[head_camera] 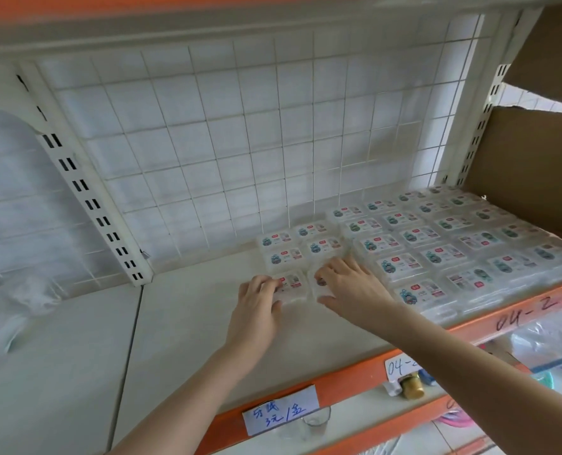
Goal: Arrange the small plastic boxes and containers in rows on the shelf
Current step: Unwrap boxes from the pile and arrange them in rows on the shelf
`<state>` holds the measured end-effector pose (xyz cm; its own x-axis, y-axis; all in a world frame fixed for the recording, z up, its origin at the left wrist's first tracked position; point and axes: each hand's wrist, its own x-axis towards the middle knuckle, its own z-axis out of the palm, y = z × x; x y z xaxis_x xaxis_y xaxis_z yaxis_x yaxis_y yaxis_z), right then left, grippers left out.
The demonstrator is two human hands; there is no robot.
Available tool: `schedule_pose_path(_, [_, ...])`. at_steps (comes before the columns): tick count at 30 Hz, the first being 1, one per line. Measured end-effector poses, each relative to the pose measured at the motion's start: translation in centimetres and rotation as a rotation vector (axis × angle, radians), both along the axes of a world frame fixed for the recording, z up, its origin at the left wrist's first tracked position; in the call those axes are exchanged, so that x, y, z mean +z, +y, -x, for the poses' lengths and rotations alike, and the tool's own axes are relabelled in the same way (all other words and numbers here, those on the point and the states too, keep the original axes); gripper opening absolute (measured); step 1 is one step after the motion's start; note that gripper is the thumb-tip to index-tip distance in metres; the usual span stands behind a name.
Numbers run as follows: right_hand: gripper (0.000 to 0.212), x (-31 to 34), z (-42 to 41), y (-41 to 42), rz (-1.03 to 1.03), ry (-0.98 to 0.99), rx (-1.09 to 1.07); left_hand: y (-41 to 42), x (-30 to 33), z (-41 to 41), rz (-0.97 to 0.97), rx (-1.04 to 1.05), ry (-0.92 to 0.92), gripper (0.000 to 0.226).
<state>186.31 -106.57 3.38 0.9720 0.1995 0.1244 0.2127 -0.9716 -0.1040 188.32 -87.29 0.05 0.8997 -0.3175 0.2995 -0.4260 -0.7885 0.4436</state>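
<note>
Evidently light, stiff and slick, the small plastic boxes [292, 284] were pinched at their edges by the left hand [256, 307] and right hand [348, 287], one each.

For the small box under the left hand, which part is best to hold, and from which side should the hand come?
Hold the small box by its left and front edges, coming from the open shelf on its left. It lies flat, with other boxes close behind and one beside it on the right, so probably only those edges are free.
</note>
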Motion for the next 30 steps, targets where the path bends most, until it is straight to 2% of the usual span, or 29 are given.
schedule_pose_path(5, [0.033,-0.6,-0.2,-0.7,0.009,-0.037,-0.008,-0.9,-0.1,-0.3,0.007,-0.021,-0.026,0.035])
schedule_pose_path(11, [0.039,-1.1,-0.9,-0.9,-0.025,-0.052,-0.063,-2.2,0.1,-0.6,0.006,0.000,-0.026,0.035])
schedule_pose_path(19, [0.047,-1.5,-1.2,-1.3,-0.113,-0.028,-0.034,-2.3,0.3,-0.4,-0.037,0.033,0.013,0.035])
schedule_pose_path(24, [0.037,-1.1,-1.0,-0.8,-0.152,0.000,-0.032,-1.8,0.8,-0.2,-0.021,0.039,0.012,0.036])
schedule_pose_path(30, [0.024,0.0,0.0,3.3,-0.207,-0.155,0.040,0.6,1.6,0.8,0.070,0.075,0.000,0.027])
